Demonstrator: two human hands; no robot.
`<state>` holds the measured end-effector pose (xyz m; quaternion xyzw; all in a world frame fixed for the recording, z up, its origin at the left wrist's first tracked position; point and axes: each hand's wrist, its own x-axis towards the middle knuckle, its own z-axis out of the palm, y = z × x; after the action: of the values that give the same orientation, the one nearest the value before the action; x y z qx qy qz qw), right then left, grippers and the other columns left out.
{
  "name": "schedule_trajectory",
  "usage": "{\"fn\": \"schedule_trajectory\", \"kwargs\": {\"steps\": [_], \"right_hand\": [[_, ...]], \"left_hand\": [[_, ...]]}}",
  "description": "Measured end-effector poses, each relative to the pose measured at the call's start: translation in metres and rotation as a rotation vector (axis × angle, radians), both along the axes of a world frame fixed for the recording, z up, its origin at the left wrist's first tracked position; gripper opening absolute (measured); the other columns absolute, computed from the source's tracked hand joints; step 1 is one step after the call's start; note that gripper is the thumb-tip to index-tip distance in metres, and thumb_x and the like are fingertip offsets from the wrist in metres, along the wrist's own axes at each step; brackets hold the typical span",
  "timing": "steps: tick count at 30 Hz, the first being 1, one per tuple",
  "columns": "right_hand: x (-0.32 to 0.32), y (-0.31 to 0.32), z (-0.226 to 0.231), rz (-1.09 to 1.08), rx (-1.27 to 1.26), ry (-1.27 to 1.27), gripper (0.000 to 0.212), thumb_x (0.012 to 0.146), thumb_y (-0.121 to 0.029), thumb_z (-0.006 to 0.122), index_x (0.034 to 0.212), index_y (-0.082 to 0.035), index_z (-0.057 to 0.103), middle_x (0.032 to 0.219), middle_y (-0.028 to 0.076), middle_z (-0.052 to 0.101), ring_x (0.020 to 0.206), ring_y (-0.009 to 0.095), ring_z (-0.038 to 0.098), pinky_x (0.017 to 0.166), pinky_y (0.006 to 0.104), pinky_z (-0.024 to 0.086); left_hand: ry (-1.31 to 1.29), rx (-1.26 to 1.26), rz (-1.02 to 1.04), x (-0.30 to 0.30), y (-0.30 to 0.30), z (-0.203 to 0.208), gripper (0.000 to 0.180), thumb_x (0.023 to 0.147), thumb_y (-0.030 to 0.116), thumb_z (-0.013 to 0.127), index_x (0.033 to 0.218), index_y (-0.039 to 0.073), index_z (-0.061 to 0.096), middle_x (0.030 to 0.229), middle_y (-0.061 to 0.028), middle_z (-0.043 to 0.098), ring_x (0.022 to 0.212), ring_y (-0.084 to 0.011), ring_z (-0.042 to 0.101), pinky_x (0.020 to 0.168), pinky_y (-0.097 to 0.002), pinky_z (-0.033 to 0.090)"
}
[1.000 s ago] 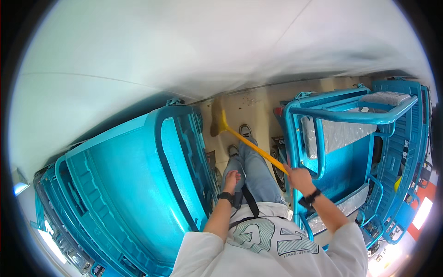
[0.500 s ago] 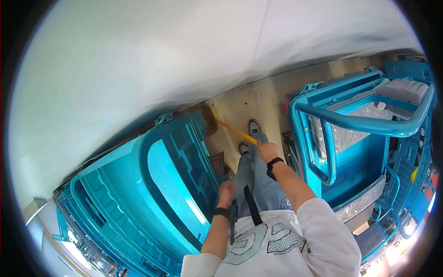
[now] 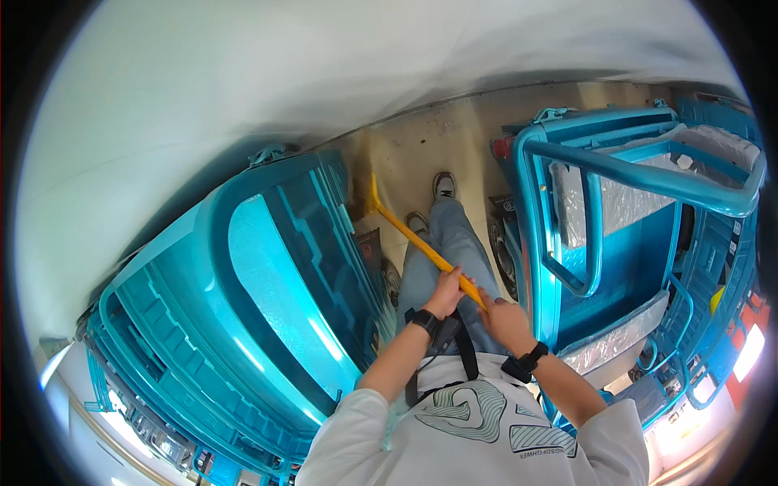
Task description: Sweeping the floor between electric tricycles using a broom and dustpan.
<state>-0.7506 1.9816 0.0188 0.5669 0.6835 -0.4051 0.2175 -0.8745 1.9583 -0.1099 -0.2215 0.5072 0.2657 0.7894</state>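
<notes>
Both my hands are closed around the yellow handle of a broom (image 3: 416,240). My left hand (image 3: 445,293) grips it partway down the shaft, and my right hand (image 3: 507,326) holds it close to the top end. The handle slants away to the far left. At its far end, the broom's brown, blurred bristles (image 3: 360,182) are down by the floor, beside the corner of the teal vehicle on the left.
Teal vehicle bodies (image 3: 211,251) stand close on my left. A teal vehicle with a tube rail (image 3: 640,190) and plastic-wrapped seat stands close on my right. Between them is a narrow strip of beige floor (image 3: 421,154) with my feet on it. A white wall (image 3: 267,73) runs along the far side.
My left hand, free before, has come up and taken hold of the broom handle. My right hand has moved nearer to me and slightly right, drawing the handle's upper end with it.
</notes>
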Motion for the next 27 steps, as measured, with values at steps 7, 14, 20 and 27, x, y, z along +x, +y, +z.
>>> {"fn": "schedule_trajectory", "kwargs": {"steps": [7,14,20,27], "right_hand": [[-0.011,0.009,-0.079,-0.156,0.022,0.151,0.042,0.079,-0.021,0.048,0.118,-0.008,0.042,0.068,0.018,0.056,0.058,0.036,0.055,0.053,0.0432,0.044],[-0.015,-0.021,-0.098,-0.324,-0.046,0.069,0.039,0.079,-0.018,0.046,0.115,-0.003,0.043,0.062,0.022,0.055,0.057,0.038,0.055,0.053,0.0467,0.044],[0.034,-0.01,0.014,-0.445,-0.109,0.191,0.04,0.078,-0.016,0.049,0.115,-0.002,0.042,0.058,0.023,0.053,0.053,0.038,0.053,0.051,0.046,0.043],[0.03,0.024,-0.06,-0.515,0.116,0.15,0.038,0.078,-0.017,0.049,0.113,-0.002,0.044,0.058,0.023,0.053,0.053,0.038,0.054,0.05,0.0457,0.043]], "left_hand": [[0.325,0.13,0.045,0.001,0.02,-0.062,0.014,0.086,0.013,0.045,0.092,0.007,0.033,0.078,-0.0062,0.042,0.067,-0.0177,0.047,0.064,-0.0324,0.044],[0.228,0.095,-0.226,0.013,0.003,-0.095,0.02,0.086,0.013,0.043,0.098,0.006,0.029,0.078,-0.0075,0.042,0.063,-0.0179,0.047,0.057,-0.0303,0.044],[0.21,0.106,-0.322,0.056,-0.004,0.013,0.04,0.086,0.012,0.042,0.117,0.004,0.018,0.091,-0.011,0.043,0.062,-0.0183,0.053,0.056,-0.0294,0.046],[0.319,0.35,-0.361,0.062,0.076,-0.042,0.027,0.086,0.017,0.043,0.104,0.004,0.027,0.079,-0.0063,0.042,0.061,-0.0156,0.051,0.053,-0.029,0.044]]}}
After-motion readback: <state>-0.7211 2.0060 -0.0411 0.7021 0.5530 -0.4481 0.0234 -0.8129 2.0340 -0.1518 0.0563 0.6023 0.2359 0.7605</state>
